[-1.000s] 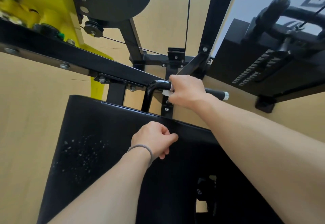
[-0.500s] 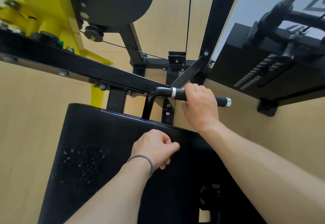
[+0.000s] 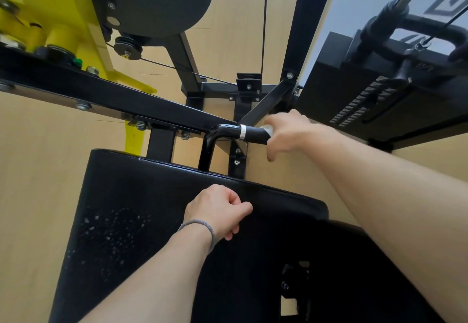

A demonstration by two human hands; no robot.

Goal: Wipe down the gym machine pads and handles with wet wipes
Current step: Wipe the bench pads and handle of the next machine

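Observation:
A black handle (image 3: 253, 133) with a silver ring sticks out to the right above the black seat pad (image 3: 131, 196). My right hand (image 3: 291, 133) grips the far end of the handle's rubber grip, with a bit of white wet wipe (image 3: 268, 128) showing under the fingers. The outer end of the handle is hidden by the hand. My left hand (image 3: 217, 211) rests on the pad's upper edge with its fingers curled; whether they hold anything cannot be seen. The pad's left part is speckled with pale flecks.
A black frame beam (image 3: 101, 92) crosses above the pad. Yellow machine parts (image 3: 45, 18) and a round black disc (image 3: 162, 0) sit at the upper left. A weight stack housing (image 3: 367, 99) and a cable handle (image 3: 425, 33) stand at the right. Tan floor lies around.
My right hand has slid with the wipe along the handle from near the silver ring toward its outer end. My left hand has stayed on the pad's edge.

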